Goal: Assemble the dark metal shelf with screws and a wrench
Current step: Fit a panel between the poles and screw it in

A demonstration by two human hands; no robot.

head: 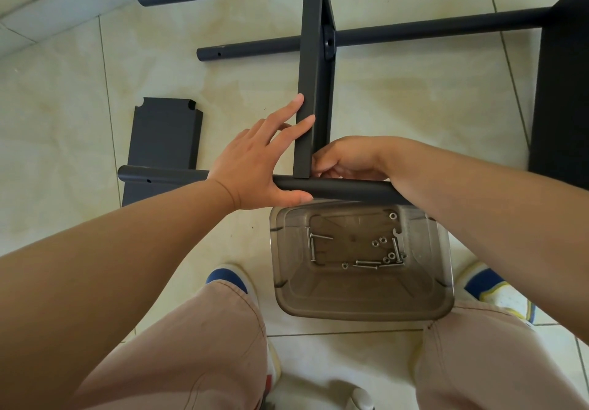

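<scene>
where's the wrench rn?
Head view, lower right of centre: the wrench lies in the clear plastic bin among screws and nuts, between the person's feet.

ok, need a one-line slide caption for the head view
Left hand steadies shelf panel against tube; right hand works the joint above hardware bin.

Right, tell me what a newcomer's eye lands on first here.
Two hands at centre: the left hand lies spread on the upright dark panel and the tube beneath it, the right hand curled at their joint. Below, a clear bin holds screws, nuts and a wrench.
</scene>
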